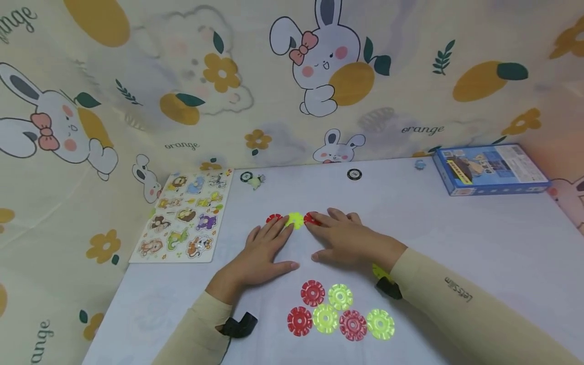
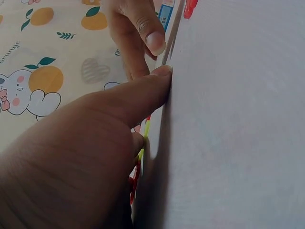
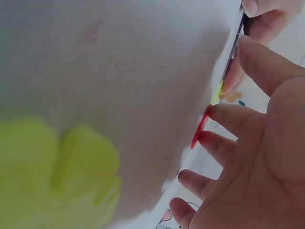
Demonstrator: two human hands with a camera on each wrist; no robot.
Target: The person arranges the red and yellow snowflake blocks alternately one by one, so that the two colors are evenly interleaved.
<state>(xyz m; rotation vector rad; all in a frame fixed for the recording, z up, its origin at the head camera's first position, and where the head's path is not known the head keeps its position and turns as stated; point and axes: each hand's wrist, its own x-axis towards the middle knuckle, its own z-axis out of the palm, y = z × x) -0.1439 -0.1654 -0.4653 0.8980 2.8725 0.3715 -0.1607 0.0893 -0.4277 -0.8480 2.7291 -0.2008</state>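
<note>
Three flower-shaped plastic discs lie side by side on the white table: a red disc (image 1: 274,218), a yellow-green disc (image 1: 295,220) and another red disc (image 1: 311,218). My left hand (image 1: 260,255) lies flat with spread fingers, its fingertips on the left red disc and the yellow-green one. From the other side my right hand (image 1: 343,237) reaches in, fingers extended; in the right wrist view two fingertips touch the edge of the red disc (image 3: 201,127). Both thumbs point toward each other, apart. Under the right wrist sits one more yellow-green disc (image 3: 57,176), partly hidden by the sleeve.
Nearer to me, red discs (image 1: 299,321) and yellow-green discs (image 1: 380,324) form a group. An animal puzzle board (image 1: 182,218) stands at left, a blue box (image 1: 493,170) at back right. Along the back are a black round token (image 1: 354,174) and small figures (image 1: 256,182).
</note>
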